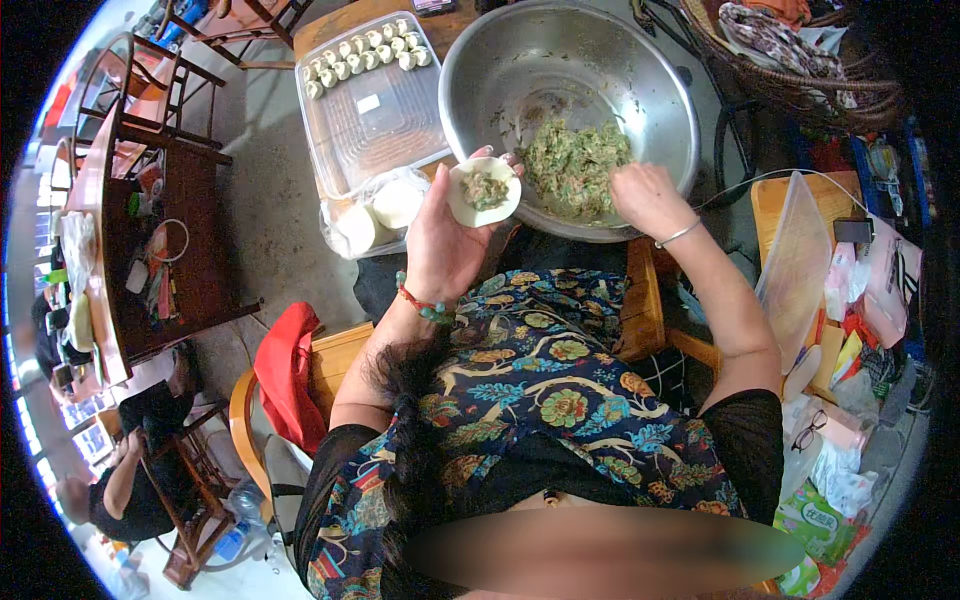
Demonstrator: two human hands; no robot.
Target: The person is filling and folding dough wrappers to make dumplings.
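Observation:
A round dough wrapper [508, 208] with a mound of green filling [484, 190] at its centre lies on the upturned palm and fingers of my left hand [450, 232]. My right hand [649, 196] is curled over the near right edge of the filling mass [577, 161] in a large stainless steel bowl [469, 97]; whether it holds a utensil is hidden. Left of the bowl, a clear plastic tray [360, 142] holds rows of folded dumplings [367, 56] at its far end. Stacks of round wrappers [401, 199] in a plastic bag rest at its near corner, beside my left hand.
A wicker basket [847, 101] with cloth stands at the far right. Below it, a wooden chair [772, 199] bears a clear plastic lid [796, 262]. A red cloth [289, 375] hangs over the chair arm at left. A seated person [127, 480] is at the lower left.

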